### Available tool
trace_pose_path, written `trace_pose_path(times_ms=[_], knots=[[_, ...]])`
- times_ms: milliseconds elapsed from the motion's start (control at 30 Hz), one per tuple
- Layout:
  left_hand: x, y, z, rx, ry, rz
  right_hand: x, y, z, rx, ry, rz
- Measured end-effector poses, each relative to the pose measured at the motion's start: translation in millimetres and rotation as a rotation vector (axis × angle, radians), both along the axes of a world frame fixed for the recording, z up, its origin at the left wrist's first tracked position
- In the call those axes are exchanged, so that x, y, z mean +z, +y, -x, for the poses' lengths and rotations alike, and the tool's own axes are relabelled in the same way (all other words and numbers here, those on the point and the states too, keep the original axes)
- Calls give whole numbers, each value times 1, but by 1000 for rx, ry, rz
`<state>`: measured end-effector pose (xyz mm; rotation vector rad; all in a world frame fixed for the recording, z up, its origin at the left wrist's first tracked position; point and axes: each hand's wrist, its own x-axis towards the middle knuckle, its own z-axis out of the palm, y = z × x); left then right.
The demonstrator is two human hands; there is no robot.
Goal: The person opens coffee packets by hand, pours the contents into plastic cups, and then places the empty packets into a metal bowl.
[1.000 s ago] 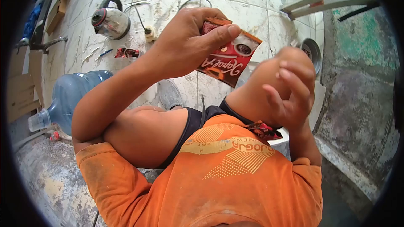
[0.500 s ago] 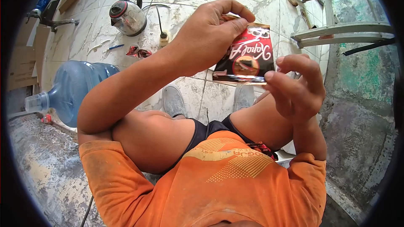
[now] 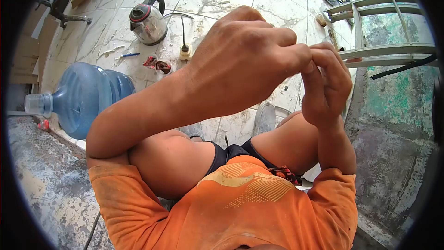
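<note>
My left hand is closed in front of me, its back turned toward the camera, with thumb and forefinger pinched. Against its fingertips press the bent fingers of my right hand, also in a pinch. The black-and-red coffee sachet that my left hand held a moment ago is now hidden behind the hands, where the two pinches meet. A strip of red and black sachets lies by my lap at the right hip.
An electric kettle stands on the tiled floor beside a plugged-in socket. Near it lie a blue pen and red wrappers. A large water bottle rests on its side at left; a metal ladder lies at right.
The left hand has turned over and moved right, taking the coffee sachet out of sight. The right hand has moved up and closed its fingers against the left fingertips.
</note>
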<state>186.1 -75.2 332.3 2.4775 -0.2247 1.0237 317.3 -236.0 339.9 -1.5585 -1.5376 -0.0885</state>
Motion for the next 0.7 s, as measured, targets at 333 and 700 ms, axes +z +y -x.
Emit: trace_pose_path(times_ms=[333,700], knots=[[-33,3,-57,83,-227,-36,-32,25,-5,-114,925,-224],[-19,-25,-66,-96,-181,-66,-8,-17,-62,-242,763,-386]])
